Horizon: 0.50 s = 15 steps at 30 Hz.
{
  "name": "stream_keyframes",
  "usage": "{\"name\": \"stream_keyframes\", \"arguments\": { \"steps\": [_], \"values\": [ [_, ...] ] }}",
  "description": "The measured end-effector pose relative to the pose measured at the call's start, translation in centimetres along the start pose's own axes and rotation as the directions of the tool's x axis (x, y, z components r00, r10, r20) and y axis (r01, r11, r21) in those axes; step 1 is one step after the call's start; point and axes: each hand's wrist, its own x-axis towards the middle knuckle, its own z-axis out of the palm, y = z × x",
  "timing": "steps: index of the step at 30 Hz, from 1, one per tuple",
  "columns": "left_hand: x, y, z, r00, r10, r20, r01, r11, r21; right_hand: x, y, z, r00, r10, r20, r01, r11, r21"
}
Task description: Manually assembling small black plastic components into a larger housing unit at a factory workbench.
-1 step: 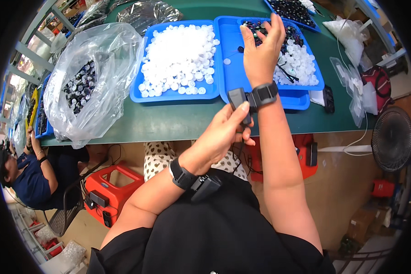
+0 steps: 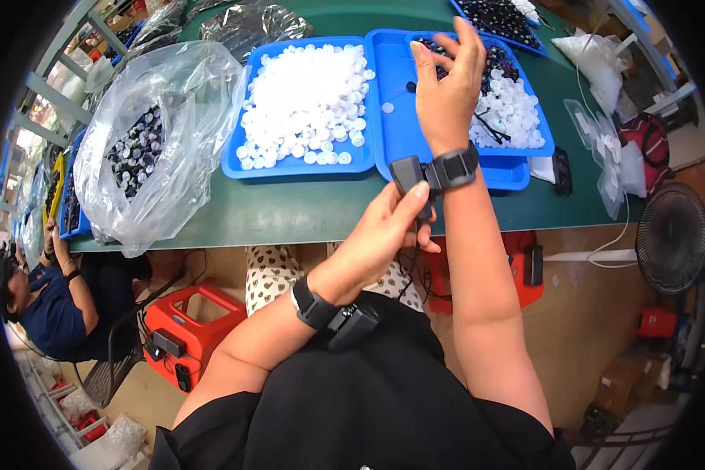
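Observation:
My right hand (image 2: 449, 90) is raised over the blue tray (image 2: 403, 133) on the right, palm bare, fingers spread apart. Round its wrist runs a black strap (image 2: 454, 166) carrying a small dark grey box (image 2: 407, 174). The fingers and thumb of my left hand (image 2: 380, 239) are closed round the lower end of that box, just under the wrist. A similar strap with a dark box (image 2: 354, 325) sits on my left wrist. Beyond my right hand, a smaller blue tray (image 2: 550, 141) holds white round plastic pieces (image 2: 513, 117) and dark small parts, partly hidden by the hand.
Left of centre, a blue tray (image 2: 290, 168) is heaped with white round pieces (image 2: 309, 102). Beside it lies a clear plastic bag (image 2: 200, 94) of black-and-white parts. A person (image 2: 63, 313) works at far left. Red stools (image 2: 192, 333) and a black fan (image 2: 671, 239) stand near the green table (image 2: 290, 211).

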Motion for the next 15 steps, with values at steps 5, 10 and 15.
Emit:
{"name": "stream_keyframes", "arguments": {
  "steps": [5,10,15],
  "values": [
    [-2.4,0.1,-0.7,0.887,0.168,0.431,-0.207,0.977,0.047,2.5,-3.2,-4.2,0.693,0.213,0.689,-0.626,-0.296,0.721],
    [-1.8,0.6,-1.1,0.94,0.108,0.325,-0.114,0.994,-0.002,2.7,-6.9,-7.4,0.771,-0.193,0.606,-0.545,-0.693,0.472],
    [-1.9,0.6,1.1,0.901,0.239,0.362,-0.264,0.964,0.021,1.8,-7.6,-7.1,0.787,-0.153,0.597,-0.504,-0.718,0.481]
  ]
}}
